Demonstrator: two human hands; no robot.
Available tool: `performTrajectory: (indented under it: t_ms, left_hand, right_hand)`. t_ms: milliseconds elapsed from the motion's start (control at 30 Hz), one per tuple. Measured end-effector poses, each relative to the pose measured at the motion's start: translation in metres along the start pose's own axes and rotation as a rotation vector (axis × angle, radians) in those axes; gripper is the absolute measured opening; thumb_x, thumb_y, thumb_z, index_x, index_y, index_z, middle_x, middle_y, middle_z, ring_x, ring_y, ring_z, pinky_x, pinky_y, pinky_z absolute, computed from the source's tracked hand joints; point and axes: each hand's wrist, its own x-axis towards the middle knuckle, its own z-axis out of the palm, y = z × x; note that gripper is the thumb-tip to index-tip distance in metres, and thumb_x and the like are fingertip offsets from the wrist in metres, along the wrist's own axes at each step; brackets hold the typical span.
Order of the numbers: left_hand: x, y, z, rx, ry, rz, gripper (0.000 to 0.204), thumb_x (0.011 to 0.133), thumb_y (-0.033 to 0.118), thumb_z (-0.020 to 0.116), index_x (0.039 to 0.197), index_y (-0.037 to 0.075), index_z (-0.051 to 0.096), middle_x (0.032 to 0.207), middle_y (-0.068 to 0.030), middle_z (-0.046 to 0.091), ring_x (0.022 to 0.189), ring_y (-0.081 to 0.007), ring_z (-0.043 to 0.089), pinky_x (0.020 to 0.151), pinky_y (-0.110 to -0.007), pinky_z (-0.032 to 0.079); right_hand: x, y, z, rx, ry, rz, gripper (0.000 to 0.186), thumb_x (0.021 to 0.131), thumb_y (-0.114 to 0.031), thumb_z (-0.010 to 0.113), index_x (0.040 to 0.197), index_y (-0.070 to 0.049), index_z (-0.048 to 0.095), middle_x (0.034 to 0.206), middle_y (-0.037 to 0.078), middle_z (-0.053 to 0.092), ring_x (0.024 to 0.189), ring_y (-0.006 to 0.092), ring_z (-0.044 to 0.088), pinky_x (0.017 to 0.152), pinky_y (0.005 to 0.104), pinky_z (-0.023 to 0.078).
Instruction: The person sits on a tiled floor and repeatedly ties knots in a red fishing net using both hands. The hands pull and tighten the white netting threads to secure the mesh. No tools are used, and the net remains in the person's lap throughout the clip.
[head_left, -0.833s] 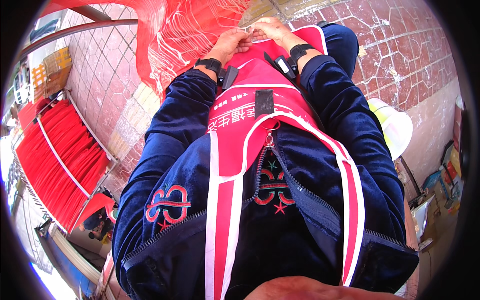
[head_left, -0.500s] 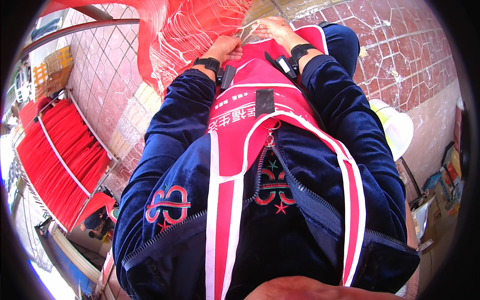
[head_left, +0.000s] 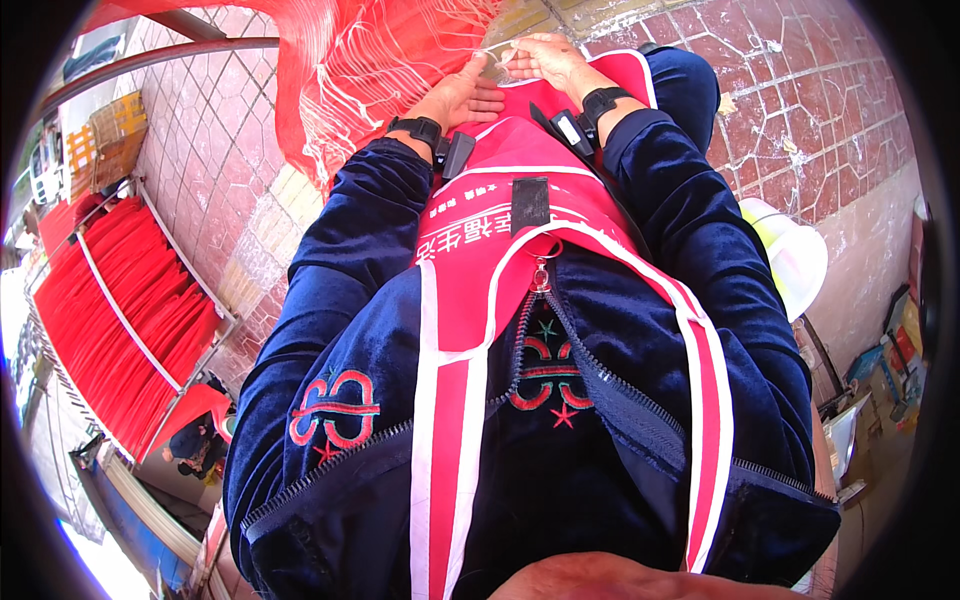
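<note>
Red cloth (head_left: 400, 40) with long loose white fringe threads (head_left: 345, 95) hangs at the top, left of centre. My left hand (head_left: 462, 95) is beside its lower right edge, thumb raised and fingers stretched apart, holding nothing that I can see. To its right, my right hand (head_left: 545, 60) has its fingertips pinched together on a thin white strand (head_left: 497, 50) that runs toward the cloth. Both hands are above the lap, over the red apron (head_left: 510, 145) with white trim. Where the strand meets the cloth is too small to make out.
At left stands a metal rack (head_left: 190, 262) packed with red cloth (head_left: 125, 320), near cardboard boxes (head_left: 105, 140). A curved metal bar (head_left: 160, 65) reaches toward the hanging cloth. Right of my arm is a white bucket (head_left: 797, 265). A person (head_left: 195, 445) is partly visible lower left.
My left hand has opened from a closed grip, its thumb lifting and its fingers spreading. The right hand stays nearly in place, still pinching the strand.
</note>
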Motion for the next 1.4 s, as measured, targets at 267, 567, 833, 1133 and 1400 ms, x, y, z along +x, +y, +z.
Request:
performTrajectory:
  t_ms: [267,567,833,1133,1400]
  left_hand:
    - [0.004,-0.001,0.009,-0.360,-0.064,0.051,0.051,0.092,0.037,0.048,0.121,-0.005,0.041,0.120,-0.0239,0.050,0.114,-0.0338,0.050,0.093,-0.048,0.043]
    - [0.014,-0.003,0.004,-0.344,0.005,0.253,0.018,0.089,0.012,0.052,0.097,-0.004,0.055,0.098,-0.0178,0.059,0.098,-0.0295,0.058,0.091,-0.046,0.046]
    - [0.012,0.001,0.001,-0.535,-0.014,0.410,0.016,0.089,0.014,0.050,0.094,0.000,0.055,0.089,-0.0134,0.061,0.091,-0.0274,0.060,0.086,-0.040,0.049]
    - [0.010,0.003,0.001,-0.656,-0.124,0.477,0.015,0.089,0.014,0.049,0.092,0.001,0.056,0.064,-0.0013,0.050,0.063,-0.0147,0.049,0.059,-0.028,0.044]
    - [0.009,0.003,0.001,-0.633,-0.157,0.440,0.015,0.089,0.014,0.049,0.096,0.001,0.053,0.059,0.0024,0.042,0.051,-0.0077,0.038,0.047,-0.021,0.034]
  right_hand:
    - [0.004,0.002,-0.002,0.038,-0.004,0.050,0.019,0.089,-0.016,0.053,0.100,0.000,0.056,0.094,0.014,0.064,0.085,0.0234,0.065,0.078,0.0339,0.053]
    - [0.006,0.006,-0.003,0.027,-0.025,0.029,0.018,0.089,-0.017,0.054,0.098,-0.002,0.057,0.090,0.011,0.064,0.082,0.0209,0.064,0.076,0.0314,0.053]
    - [0.007,0.006,-0.004,0.085,-0.034,0.020,0.015,0.089,-0.018,0.055,0.091,-0.003,0.057,0.088,0.011,0.064,0.078,0.0205,0.064,0.074,0.0304,0.053]
    - [0.011,0.006,-0.005,0.174,0.034,0.035,0.015,0.090,-0.015,0.053,0.086,0.000,0.056,0.085,0.014,0.063,0.079,0.0237,0.064,0.074,0.0320,0.053]
    - [0.019,0.008,-0.005,0.352,-0.013,-0.078,0.013,0.090,-0.008,0.049,0.089,0.003,0.056,0.078,0.012,0.060,0.070,0.0216,0.062,0.069,0.0353,0.055]
